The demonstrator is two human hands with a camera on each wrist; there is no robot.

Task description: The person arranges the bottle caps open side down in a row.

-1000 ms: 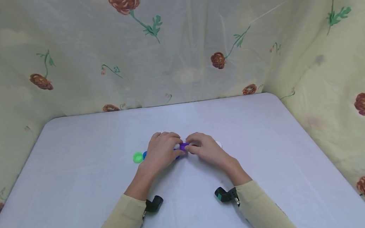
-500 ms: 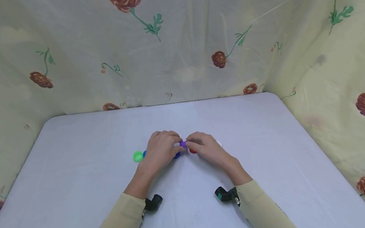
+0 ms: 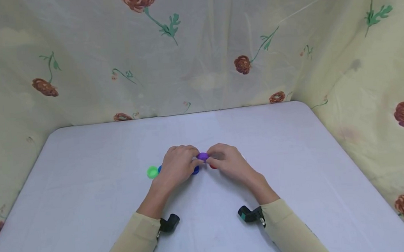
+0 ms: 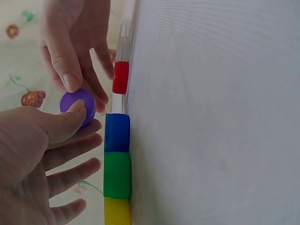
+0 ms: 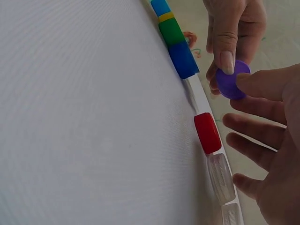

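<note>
Between both hands is a purple round cap (image 3: 203,156), raised above the table and seen as a flat disc in both wrist views. My left hand (image 3: 178,162) pinches its left side between thumb and index finger, the other fingers spread. My right hand (image 3: 230,161) pinches the opposite side the same way. Beneath the hands, a row of small round pieces stands on the table. The left wrist view has a red one (image 4: 121,77), a blue one (image 4: 117,132), a green one (image 4: 117,175) and a yellow one (image 4: 117,212). Clear ribbed pieces (image 5: 220,178) follow the red one in the right wrist view.
At the row's left end lies a bright green shallow piece (image 3: 152,172), beside a blue one partly hidden by my left hand. The white table (image 3: 209,227) reaches back to a flowered curtain (image 3: 197,64) along its far edge and sides.
Both hands have lifted the purple cap slightly and turned it, so more of its face shows in the head view. The red piece below has come into clearer sight.
</note>
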